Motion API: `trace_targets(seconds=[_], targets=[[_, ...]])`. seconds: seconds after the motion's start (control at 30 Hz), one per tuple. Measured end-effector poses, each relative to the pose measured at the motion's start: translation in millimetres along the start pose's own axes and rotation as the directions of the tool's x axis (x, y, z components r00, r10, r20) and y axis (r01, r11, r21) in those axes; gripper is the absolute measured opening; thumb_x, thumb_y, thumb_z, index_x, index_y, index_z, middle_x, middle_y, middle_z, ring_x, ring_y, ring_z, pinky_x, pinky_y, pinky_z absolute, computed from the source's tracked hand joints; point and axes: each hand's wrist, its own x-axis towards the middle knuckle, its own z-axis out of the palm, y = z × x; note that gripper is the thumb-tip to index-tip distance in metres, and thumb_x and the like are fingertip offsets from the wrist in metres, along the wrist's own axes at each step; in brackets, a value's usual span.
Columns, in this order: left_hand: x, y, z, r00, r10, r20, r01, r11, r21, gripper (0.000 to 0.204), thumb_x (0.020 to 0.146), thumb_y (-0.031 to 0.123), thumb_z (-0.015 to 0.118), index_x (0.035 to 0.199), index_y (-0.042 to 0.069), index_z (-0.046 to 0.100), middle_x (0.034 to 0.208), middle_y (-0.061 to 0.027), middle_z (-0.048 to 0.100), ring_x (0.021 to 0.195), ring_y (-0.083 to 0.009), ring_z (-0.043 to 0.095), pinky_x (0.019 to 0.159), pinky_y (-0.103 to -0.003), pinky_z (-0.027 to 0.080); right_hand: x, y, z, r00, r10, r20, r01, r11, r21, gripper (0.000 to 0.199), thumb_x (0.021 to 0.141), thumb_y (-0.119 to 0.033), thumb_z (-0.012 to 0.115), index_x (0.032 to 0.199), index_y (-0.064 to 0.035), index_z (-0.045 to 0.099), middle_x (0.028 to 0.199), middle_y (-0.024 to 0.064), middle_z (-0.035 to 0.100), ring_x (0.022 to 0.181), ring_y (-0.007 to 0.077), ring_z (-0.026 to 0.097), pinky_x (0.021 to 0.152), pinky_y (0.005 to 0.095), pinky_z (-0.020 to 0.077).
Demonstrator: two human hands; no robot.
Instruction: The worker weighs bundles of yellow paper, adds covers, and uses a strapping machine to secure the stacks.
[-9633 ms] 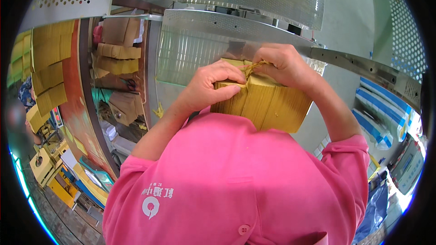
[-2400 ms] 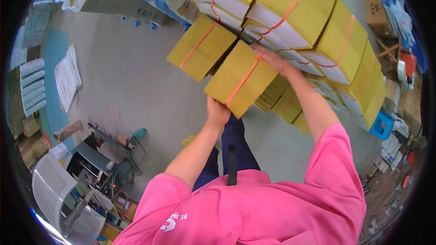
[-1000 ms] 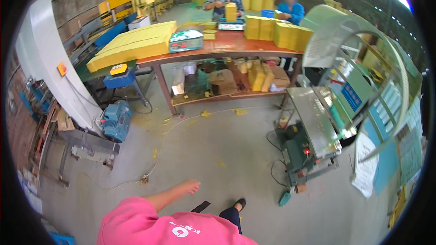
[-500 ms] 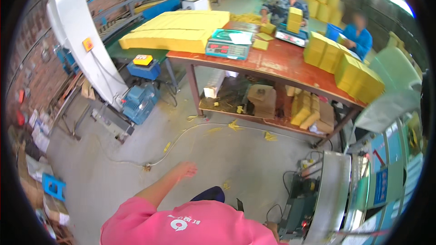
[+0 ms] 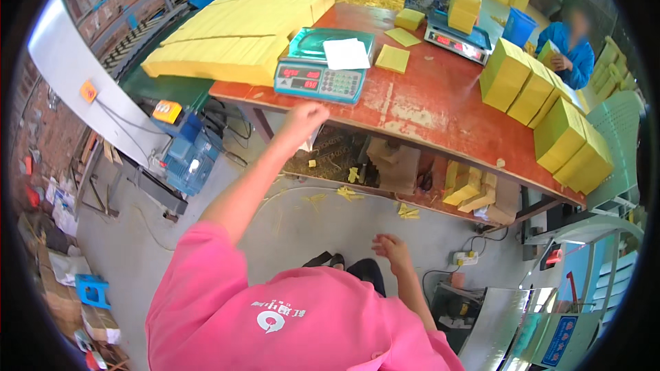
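My left hand (image 5: pixel 306 124) reaches out to the table's front edge, just below a teal digital scale (image 5: pixel 320 82). Its fingers look curled together, and no object shows in them. On the scale's pan rests a white sheet of paper (image 5: pixel 346 54). My right hand (image 5: pixel 393 250) hangs in front of my body, over the floor, with its fingers loosely bent and apart, holding nothing. Right of the scale, a flat yellow paper stack (image 5: pixel 392 59) lies on the red table (image 5: pixel 440 103). Behind my left hand's side stretches a long row of yellow paper blocks (image 5: pixel 227 27).
Across the table, one person stands by a second scale (image 5: pixel 457 42) bearing yellow blocks; another in blue (image 5: pixel 581 62) holds a yellow block. More blocks (image 5: pixel 509 82) line the right side. A blue motor (image 5: pixel 189 165) stands left, a metal machine (image 5: pixel 498 330) lower right. Yellow scraps litter the floor.
I have come closer to the table. My left hand has risen forward to its edge by the scale. My right hand has come up into view. The far person's arm has lifted behind the yellow blocks.
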Motion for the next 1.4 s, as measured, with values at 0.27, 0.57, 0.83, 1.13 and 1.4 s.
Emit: trace_targets(seconds=[0.27, 0.57, 0.83, 1.13, 1.4], targets=[[171, -47, -63, 0.839, 0.047, -0.541, 0.17, 0.924, 0.344, 0.039, 0.094, 0.033, 0.055, 0.109, -0.001, 0.067, 0.099, -0.0175, 0.07, 0.095, -0.0261, 0.065, 0.086, -0.035, 0.048, 121, -202, 9, 0.953, -0.216, 0.214, 0.205, 0.976, 0.072, 0.029, 0.098, -0.015, 0.052, 0.119, 0.0017, 0.062, 0.107, 0.0108, 0.068, 0.092, 0.0203, 0.067, 0.08, 0.0309, 0.0526], [267, -99, -104, 0.848, 0.28, -0.45, 0.063, 0.789, 0.611, 0.04, 0.097, 0.032, 0.043, 0.086, -0.002, 0.061, 0.095, -0.0226, 0.066, 0.09, -0.0423, 0.061, 0.081, -0.052, 0.046, 313, -310, 52, 0.976, -0.145, 0.161, 0.109, 0.971, 0.212, 0.046, 0.103, -0.029, 0.045, 0.136, 0.0036, 0.046, 0.127, 0.0176, 0.057, 0.115, 0.0292, 0.058, 0.097, 0.0398, 0.0484], [377, -113, -133, 0.953, 0.217, -0.212, 0.048, 0.584, 0.81, 0.042, 0.098, 0.034, 0.04, 0.102, -0.002, 0.062, 0.101, -0.0266, 0.066, 0.1, -0.0444, 0.06, 0.088, -0.053, 0.046, 395, -335, 98, 0.963, 0.068, 0.26, -0.187, 0.864, 0.468, 0.042, 0.101, -0.041, 0.049, 0.119, -0.0045, 0.056, 0.111, 0.0106, 0.06, 0.088, 0.0217, 0.058, 0.079, 0.0359, 0.0496], [451, -166, -163, 0.843, -0.463, -0.274, 0.535, 0.771, 0.345, 0.045, 0.098, 0.038, 0.043, 0.099, -0.002, 0.064, 0.091, -0.0229, 0.068, 0.087, -0.0372, 0.066, 0.078, -0.047, 0.051, 378, -341, 106, 0.978, 0.161, 0.136, -0.206, 0.866, 0.456, 0.046, 0.101, -0.046, 0.047, 0.121, -0.0072, 0.057, 0.104, 0.0079, 0.063, 0.085, 0.0187, 0.056, 0.077, 0.0344, 0.0461], [395, -76, -39, 0.986, -0.158, -0.044, 0.157, 0.829, 0.538, 0.031, 0.09, 0.029, 0.058, 0.092, -0.002, 0.062, 0.089, -0.0208, 0.067, 0.084, -0.0336, 0.065, 0.075, -0.044, 0.049, 307, -333, -4, 0.997, 0.062, -0.035, -0.037, 0.873, 0.487, 0.054, 0.102, -0.044, 0.045, 0.132, 0.0005, 0.053, 0.124, 0.0148, 0.063, 0.112, 0.0248, 0.06, 0.096, 0.0388, 0.0461]])
